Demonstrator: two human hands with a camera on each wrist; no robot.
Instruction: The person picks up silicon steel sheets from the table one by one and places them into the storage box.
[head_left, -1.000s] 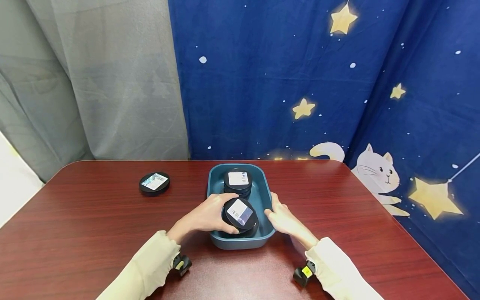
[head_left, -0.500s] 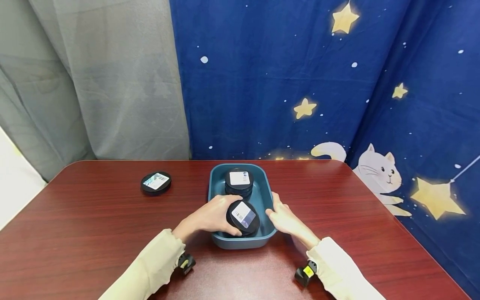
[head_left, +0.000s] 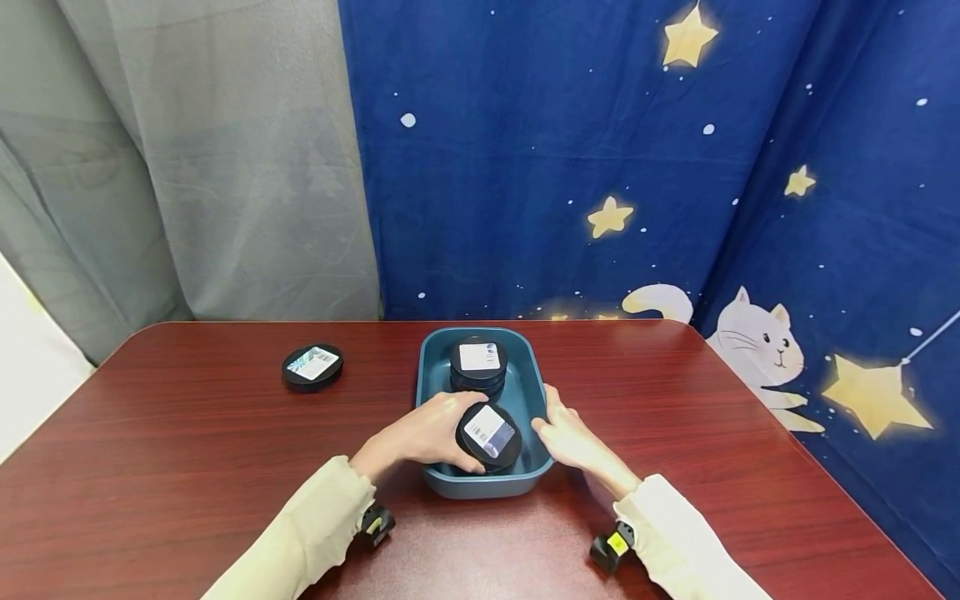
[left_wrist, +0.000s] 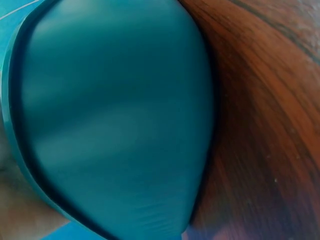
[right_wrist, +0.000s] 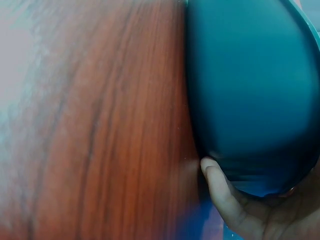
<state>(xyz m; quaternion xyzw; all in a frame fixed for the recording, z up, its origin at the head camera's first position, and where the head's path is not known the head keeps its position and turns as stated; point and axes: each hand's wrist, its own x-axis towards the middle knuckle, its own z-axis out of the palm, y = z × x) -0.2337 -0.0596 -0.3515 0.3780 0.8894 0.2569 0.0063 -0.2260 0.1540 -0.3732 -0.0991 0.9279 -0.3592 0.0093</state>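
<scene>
A blue plastic bin (head_left: pixel 491 488) stands on the table in the head view, with round flat black tins inside. My left hand (head_left: pixel 431 432) reaches over its left rim, thumb and fingers curved round a black tin (head_left: pixel 491 435) with a white and violet label, in the near half. Behind that, a stack of black tins (head_left: pixel 478 367) carries a white label on top. My right hand (head_left: pixel 570 437) grips the bin's right rim, thumb inside. In the left wrist view the bin wall (left_wrist: pixel 115 110) hides the tins; in the right wrist view fingers (right_wrist: pixel 225 197) press against its outside.
One more black tin (head_left: pixel 312 367) with a white and blue label lies on the reddish-brown wooden table (head_left: pixel 187 467), left of the bin. A grey curtain (head_left: pixel 262 167) and a blue starry curtain (head_left: pixel 510 167) hang behind the table.
My left hand has shifted slightly right with the near tin, which now covers the tin edge that showed beneath it at its lower right. The right hand keeps its grip on the rim.
</scene>
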